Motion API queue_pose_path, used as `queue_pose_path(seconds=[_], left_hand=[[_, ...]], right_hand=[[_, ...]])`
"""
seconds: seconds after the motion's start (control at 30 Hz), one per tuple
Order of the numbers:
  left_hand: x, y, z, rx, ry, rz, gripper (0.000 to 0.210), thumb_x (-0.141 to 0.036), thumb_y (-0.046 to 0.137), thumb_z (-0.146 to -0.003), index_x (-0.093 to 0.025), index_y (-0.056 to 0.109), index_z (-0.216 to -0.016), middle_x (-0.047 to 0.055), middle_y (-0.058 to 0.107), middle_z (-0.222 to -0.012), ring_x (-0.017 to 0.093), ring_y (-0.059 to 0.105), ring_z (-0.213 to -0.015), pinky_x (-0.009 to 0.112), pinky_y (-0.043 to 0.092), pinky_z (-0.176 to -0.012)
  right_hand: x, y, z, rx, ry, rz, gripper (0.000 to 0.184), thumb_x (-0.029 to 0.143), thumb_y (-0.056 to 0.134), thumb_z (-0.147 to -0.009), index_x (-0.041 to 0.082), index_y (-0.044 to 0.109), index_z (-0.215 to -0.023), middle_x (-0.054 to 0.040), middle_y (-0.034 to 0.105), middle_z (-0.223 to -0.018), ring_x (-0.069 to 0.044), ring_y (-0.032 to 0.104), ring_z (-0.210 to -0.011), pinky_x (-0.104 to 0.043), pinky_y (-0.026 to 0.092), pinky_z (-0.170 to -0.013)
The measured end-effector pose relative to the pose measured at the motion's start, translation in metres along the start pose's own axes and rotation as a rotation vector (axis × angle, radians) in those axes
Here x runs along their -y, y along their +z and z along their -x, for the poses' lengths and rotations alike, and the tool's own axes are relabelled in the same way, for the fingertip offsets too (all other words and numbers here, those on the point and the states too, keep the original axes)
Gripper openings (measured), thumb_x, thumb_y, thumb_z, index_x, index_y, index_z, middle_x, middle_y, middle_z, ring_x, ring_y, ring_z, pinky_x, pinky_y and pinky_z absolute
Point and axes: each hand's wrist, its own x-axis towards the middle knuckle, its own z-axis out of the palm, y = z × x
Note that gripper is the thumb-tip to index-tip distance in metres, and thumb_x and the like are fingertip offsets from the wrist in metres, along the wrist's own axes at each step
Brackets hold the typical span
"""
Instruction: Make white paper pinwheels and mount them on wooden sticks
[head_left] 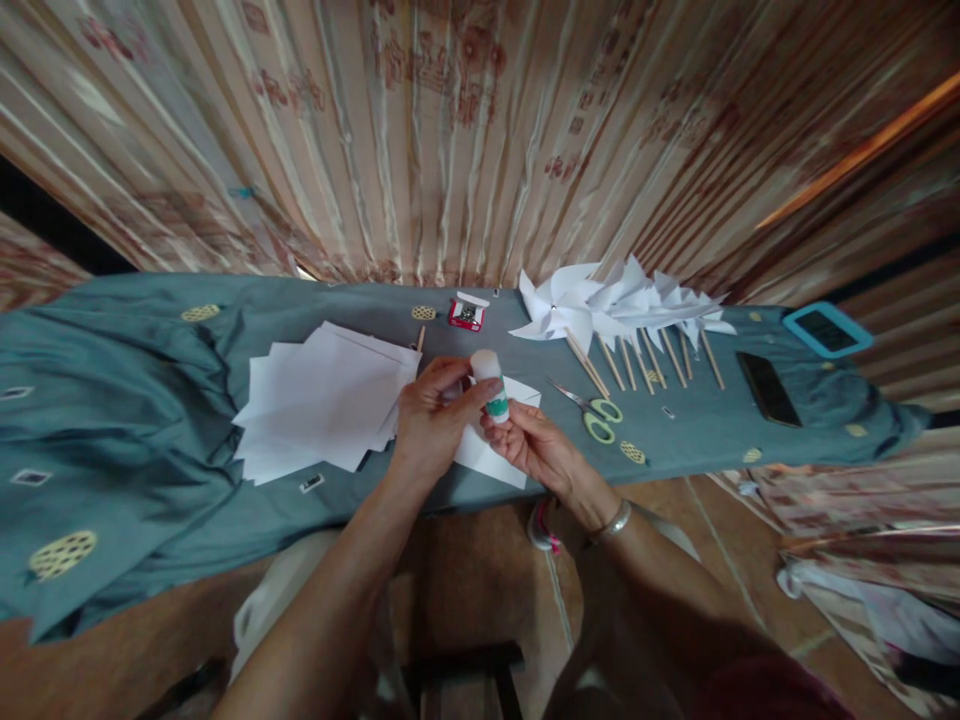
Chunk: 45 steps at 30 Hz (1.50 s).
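Both hands grip a white glue stick (493, 385) with a green label, held tilted above the table. My left hand (435, 410) has its fingers closed about the upper part, while my right hand (532, 440) pinches the lower end. Beneath the hands lies a white sheet of paper (491, 462), partly covered by them. A stack of white paper squares (322, 400) spreads out to the left of my left hand. Green-handled scissors (596, 412) rest to the right of my right hand.
Several white paper pinwheels (600, 300) on wooden sticks lie at the back right. A small red box (466, 312) stands open behind the hands. A dark phone (768, 388) and a blue-framed tablet (827, 330) are farther right on the green tablecloth (187, 400). Curtains hang behind.
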Motion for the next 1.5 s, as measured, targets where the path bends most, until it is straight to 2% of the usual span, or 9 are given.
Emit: queue_pose_path(seconds=[0.17,0.33,0.57,0.7,0.87,1.2,1.5], left_hand=[[-0.0012,-0.0016,-0.0001,0.009,-0.024,0.023,0.01,-0.03,0.073,-0.07,-0.021,0.073,-0.074,-0.004,0.059,-0.071,0.01,0.05,-0.065,0.022,0.037,-0.058],[-0.0055,-0.0022,0.0,0.02,-0.063,0.034,0.012,-0.031,0.072,-0.07,-0.019,0.071,-0.071,-0.003,0.057,-0.07,0.011,0.05,-0.066,0.022,0.036,-0.059],[-0.002,-0.0004,-0.0027,-0.045,-0.11,0.084,0.017,-0.034,0.073,-0.067,-0.018,0.072,-0.072,-0.003,0.057,-0.065,0.01,0.047,-0.061,0.023,0.035,-0.057],[0.0008,0.0015,-0.004,-0.085,-0.136,0.104,0.02,-0.036,0.074,-0.065,-0.017,0.072,-0.072,-0.003,0.057,-0.065,0.009,0.045,-0.059,0.023,0.034,-0.056],[0.0016,0.0031,-0.0045,-0.104,-0.147,0.116,0.022,-0.037,0.077,-0.062,-0.018,0.073,-0.072,-0.004,0.056,-0.062,0.008,0.041,-0.054,0.022,0.033,-0.052],[-0.002,0.0063,-0.0061,-0.13,-0.169,0.098,0.019,-0.036,0.075,-0.062,-0.018,0.07,-0.067,-0.004,0.058,-0.062,0.009,0.045,-0.056,0.023,0.036,-0.055],[-0.0053,0.0065,-0.0049,-0.123,-0.164,0.119,0.019,-0.036,0.076,-0.061,-0.018,0.068,-0.063,-0.003,0.057,-0.061,0.01,0.045,-0.059,0.024,0.037,-0.056]], right_hand=[[-0.0014,0.0014,0.0012,0.039,0.021,-0.024,0.026,0.032,0.082,-0.072,0.012,0.07,-0.083,-0.0037,0.073,-0.071,-0.007,0.063,-0.059,-0.013,0.052,-0.055],[-0.0023,0.0035,0.0011,0.043,0.047,-0.052,0.028,0.031,0.083,-0.07,0.011,0.069,-0.084,-0.0035,0.072,-0.072,-0.006,0.063,-0.062,-0.011,0.051,-0.056],[-0.0008,0.0031,0.002,-0.008,-0.008,0.037,0.029,0.034,0.082,-0.071,0.013,0.07,-0.086,-0.0063,0.075,-0.077,-0.009,0.068,-0.066,-0.017,0.056,-0.064],[0.0006,0.0049,0.0038,-0.011,-0.035,0.05,0.032,0.025,0.086,-0.065,0.014,0.071,-0.09,-0.0063,0.076,-0.078,-0.008,0.069,-0.064,-0.016,0.056,-0.067],[-0.0006,0.0063,0.0053,-0.01,-0.022,0.057,0.028,0.026,0.086,-0.064,0.015,0.072,-0.085,-0.0052,0.075,-0.076,-0.008,0.067,-0.062,-0.015,0.055,-0.064],[-0.0024,0.0063,0.0069,-0.014,0.011,0.061,0.031,0.035,0.086,-0.064,0.013,0.07,-0.079,-0.0038,0.072,-0.07,-0.007,0.064,-0.058,-0.014,0.052,-0.057],[-0.0041,0.0081,0.0089,-0.007,0.025,0.055,0.03,0.036,0.084,-0.066,0.015,0.069,-0.081,-0.0024,0.071,-0.069,-0.007,0.062,-0.057,-0.017,0.051,-0.055]])
